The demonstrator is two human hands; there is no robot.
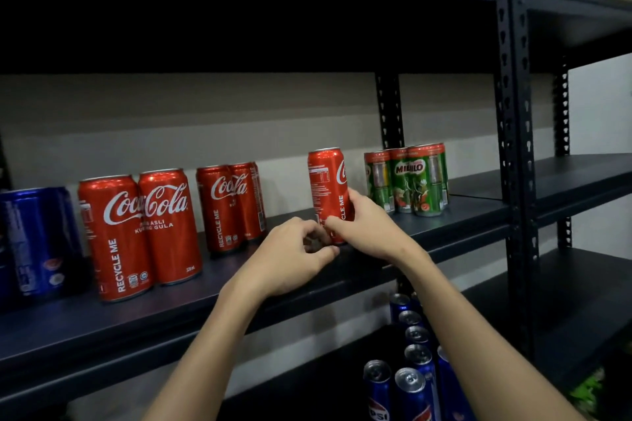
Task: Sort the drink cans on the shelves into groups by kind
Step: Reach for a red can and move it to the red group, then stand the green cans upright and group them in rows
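Head view, the only one you have, puts a lone red Coca-Cola can (327, 188) upright on the dark middle shelf (455, 219), standing apart between the other red cans to its left and the green Milo cans (407, 179) to its right. Your right hand (362, 225) wraps its lower half, thumb at the front near the base and fingers round the far side, so the can is held low. Your left hand (294, 256) sits just beside the can's foot with fingers loosely curled; whether it touches the can or pinches anything is hidden by the knuckles, so you cannot tell. Expect the can to be stiff and smooth, probably full and so moderately heavy for its size; the thin wall may dent under a hard squeeze and the glossy paint may slip. A grip round the middle of the body would likely steady it better than one at the base, since a tall can held low may tip. Two Coca-Cola cans (140, 232) stand near the shelf's front at left, a further cluster of red cans (231, 205) behind them, and blue Pepsi cans (37, 239) at the far left edge. More blue cans (410, 383) stand on the shelf below. By the look of it, this can belongs with the red group.
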